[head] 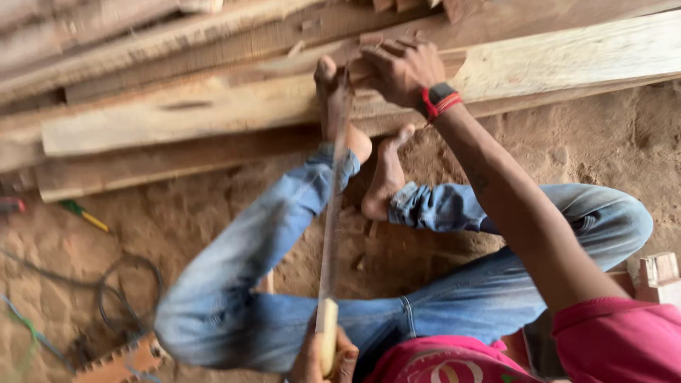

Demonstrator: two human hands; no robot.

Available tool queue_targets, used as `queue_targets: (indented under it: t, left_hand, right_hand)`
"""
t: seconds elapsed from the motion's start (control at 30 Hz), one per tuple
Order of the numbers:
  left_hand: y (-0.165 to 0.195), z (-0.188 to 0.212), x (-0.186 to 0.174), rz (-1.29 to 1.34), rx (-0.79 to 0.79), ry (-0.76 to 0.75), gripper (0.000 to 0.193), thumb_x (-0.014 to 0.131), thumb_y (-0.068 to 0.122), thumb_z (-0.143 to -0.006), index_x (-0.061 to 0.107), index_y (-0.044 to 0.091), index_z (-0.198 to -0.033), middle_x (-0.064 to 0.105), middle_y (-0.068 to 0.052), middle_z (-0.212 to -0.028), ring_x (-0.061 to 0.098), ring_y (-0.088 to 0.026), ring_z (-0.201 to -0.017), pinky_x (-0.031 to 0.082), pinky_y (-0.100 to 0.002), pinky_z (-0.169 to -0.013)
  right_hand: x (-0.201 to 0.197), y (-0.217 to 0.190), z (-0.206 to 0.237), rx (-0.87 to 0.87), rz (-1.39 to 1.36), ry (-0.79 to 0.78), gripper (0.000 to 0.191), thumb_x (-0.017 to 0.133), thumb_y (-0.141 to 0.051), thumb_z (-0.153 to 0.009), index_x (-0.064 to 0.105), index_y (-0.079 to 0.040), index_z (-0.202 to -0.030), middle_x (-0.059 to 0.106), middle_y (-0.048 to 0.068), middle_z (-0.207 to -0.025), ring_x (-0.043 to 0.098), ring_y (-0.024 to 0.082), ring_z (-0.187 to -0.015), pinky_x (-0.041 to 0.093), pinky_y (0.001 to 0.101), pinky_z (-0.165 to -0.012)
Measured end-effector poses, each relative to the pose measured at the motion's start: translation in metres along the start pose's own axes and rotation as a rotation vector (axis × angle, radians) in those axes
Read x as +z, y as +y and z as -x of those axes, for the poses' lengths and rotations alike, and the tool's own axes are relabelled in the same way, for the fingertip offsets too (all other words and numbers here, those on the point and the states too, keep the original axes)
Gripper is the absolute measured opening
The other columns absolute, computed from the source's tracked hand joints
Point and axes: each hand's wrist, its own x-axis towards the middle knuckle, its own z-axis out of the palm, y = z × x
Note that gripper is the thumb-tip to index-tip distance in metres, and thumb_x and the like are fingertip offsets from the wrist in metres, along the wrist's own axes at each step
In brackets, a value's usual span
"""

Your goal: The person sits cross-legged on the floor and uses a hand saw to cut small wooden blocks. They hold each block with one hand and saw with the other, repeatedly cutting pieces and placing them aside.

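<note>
I sit on sandy ground in blue jeans and a pink shirt. My right hand (401, 71), with a red-strapped watch on the wrist, grips the far tip of a long thin blade (333, 198) where it meets a pale wooden plank (567, 60). My left hand (325, 360), low in the head view, is closed around the blade's pale wooden handle. The blade runs between my legs, from my lap up to the plank. One bare foot (333, 106) presses on the plank right beside the blade's tip. The other foot (383, 177) rests on the sand.
Several rough planks (163, 113) are stacked across the top. A green and yellow screwdriver (84, 215) lies on the sand at left, with dark cables (106, 291) and an orange toothed tool (120, 362) at lower left. A small wooden block (656, 273) sits at right.
</note>
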Motion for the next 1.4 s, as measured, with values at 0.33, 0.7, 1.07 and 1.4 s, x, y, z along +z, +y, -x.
queue_targets:
  t: [0.33, 0.7, 1.07, 1.4]
  left_hand:
    - [0.005, -0.179, 0.171, 0.026, -0.104, -0.36, 0.035, 0.061, 0.018, -0.109, 0.06, 0.005, -0.141, 0.069, -0.023, -0.125, 0.067, -0.036, -0.123, 0.056, -0.039, -0.093]
    - [-0.001, -0.011, 0.066, 0.196, -0.017, -0.186, 0.032, 0.065, 0.01, -0.1, 0.058, -0.009, -0.125, 0.07, -0.023, -0.115, 0.073, -0.031, -0.102, 0.058, -0.037, -0.085]
    - [-0.014, -0.029, 0.015, 0.253, 0.145, 0.408, 0.032, 0.066, 0.014, -0.095, 0.046, -0.008, -0.107, 0.06, -0.02, -0.082, 0.058, -0.025, -0.061, 0.051, -0.033, -0.055]
    - [-0.036, -0.001, 0.044, 0.16, 0.07, 0.264, 0.036, 0.077, 0.017, -0.094, 0.059, -0.007, -0.112, 0.07, -0.015, -0.091, 0.067, -0.019, -0.071, 0.058, -0.032, -0.064]
  right_hand:
    - [0.009, 0.007, 0.005, 0.024, 0.057, 0.001, 0.038, 0.078, -0.05, -0.098, 0.074, -0.018, -0.119, 0.076, 0.005, -0.104, 0.072, 0.025, -0.088, 0.053, 0.04, -0.067]
    - [0.008, 0.009, -0.002, 0.168, 0.034, -0.107, 0.045, 0.079, -0.05, -0.091, 0.072, -0.022, -0.125, 0.076, 0.005, -0.111, 0.071, 0.032, -0.089, 0.051, 0.0487, -0.073]
    - [-0.001, 0.029, 0.053, 0.73, 0.172, 0.559, 0.073, 0.096, -0.034, -0.084, 0.057, -0.019, -0.143, 0.067, 0.01, -0.135, 0.054, 0.027, -0.126, 0.044, 0.0526, -0.101]
    - [0.013, 0.002, 0.08, 1.573, -1.348, 0.569, 0.039, 0.053, -0.033, -0.098, 0.055, -0.005, -0.125, 0.07, 0.02, -0.096, 0.074, 0.026, -0.068, 0.064, 0.0375, -0.056]
